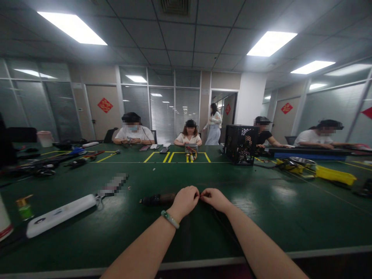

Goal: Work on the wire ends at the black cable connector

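Note:
A dark, cylindrical electric screwdriver (159, 199) with a brownish body lies on the green tabletop, its narrow tip pointing left. My left hand (186, 200), with a jade-like bangle on the wrist, is closed around its rear end. Close beside it, my right hand (215, 199) is pinched, fingertips almost touching those of the left. A small dark bit shows between the two hands, too hidden to name. From beneath my right hand a black cord (225, 224) runs toward the table's front edge.
A white power strip (62, 215) and a small green bottle (24, 208) are at left. Cables and tools (46, 164) lie farther back. A black computer case (240, 144) and yellow tray (335, 175) stand at right. Several people sit across the table; one person (214, 124) stands behind.

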A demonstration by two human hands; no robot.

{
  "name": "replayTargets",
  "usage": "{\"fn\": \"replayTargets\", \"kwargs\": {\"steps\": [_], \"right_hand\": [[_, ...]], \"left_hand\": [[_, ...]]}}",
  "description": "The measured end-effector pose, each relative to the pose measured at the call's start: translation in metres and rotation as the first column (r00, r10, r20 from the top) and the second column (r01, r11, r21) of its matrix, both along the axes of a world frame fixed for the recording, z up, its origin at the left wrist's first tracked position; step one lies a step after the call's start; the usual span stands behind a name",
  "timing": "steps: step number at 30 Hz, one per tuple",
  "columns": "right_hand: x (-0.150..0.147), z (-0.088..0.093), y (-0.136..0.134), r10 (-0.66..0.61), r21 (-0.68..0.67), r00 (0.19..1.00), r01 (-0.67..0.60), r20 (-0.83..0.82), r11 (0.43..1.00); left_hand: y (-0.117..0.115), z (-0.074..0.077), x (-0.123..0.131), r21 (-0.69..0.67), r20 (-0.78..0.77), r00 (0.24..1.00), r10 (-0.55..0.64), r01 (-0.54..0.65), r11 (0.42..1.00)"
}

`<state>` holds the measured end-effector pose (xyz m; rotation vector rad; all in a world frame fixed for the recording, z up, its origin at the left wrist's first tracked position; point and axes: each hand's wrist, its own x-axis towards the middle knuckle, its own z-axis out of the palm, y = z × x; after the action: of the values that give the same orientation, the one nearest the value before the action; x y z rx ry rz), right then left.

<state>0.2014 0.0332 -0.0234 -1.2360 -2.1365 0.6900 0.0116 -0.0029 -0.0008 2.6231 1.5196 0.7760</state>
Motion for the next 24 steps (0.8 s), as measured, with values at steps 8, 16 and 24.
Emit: {"fn": "replayTargets", "kwargs": {"steps": [8, 16, 24], "right_hand": [[-0.0015, -0.0004, 0.0008, -0.003, 0.036, 1.000, 0.003, -0.002, 0.999], [-0.0022, 0.0027, -0.0021, 0.006, 0.026, 1.000, -0.006, -0.007, 1.000], [-0.0012, 0.0019, -0.0011, 0.010, -0.006, 1.000, -0.010, -0.017, 1.000]], "left_hand": [[0.0029, -0.0027, 0.0006, 0.025, -0.005, 1.000, 0.009, -0.008, 1.000], [0.0003, -0.0007, -0.0007, 0.014, -0.002, 1.000, -0.004, 0.004, 1.000], [-0.0031, 0.0033, 0.0004, 0.014, -0.008, 1.000, 0.013, -0.013, 1.000]]}}
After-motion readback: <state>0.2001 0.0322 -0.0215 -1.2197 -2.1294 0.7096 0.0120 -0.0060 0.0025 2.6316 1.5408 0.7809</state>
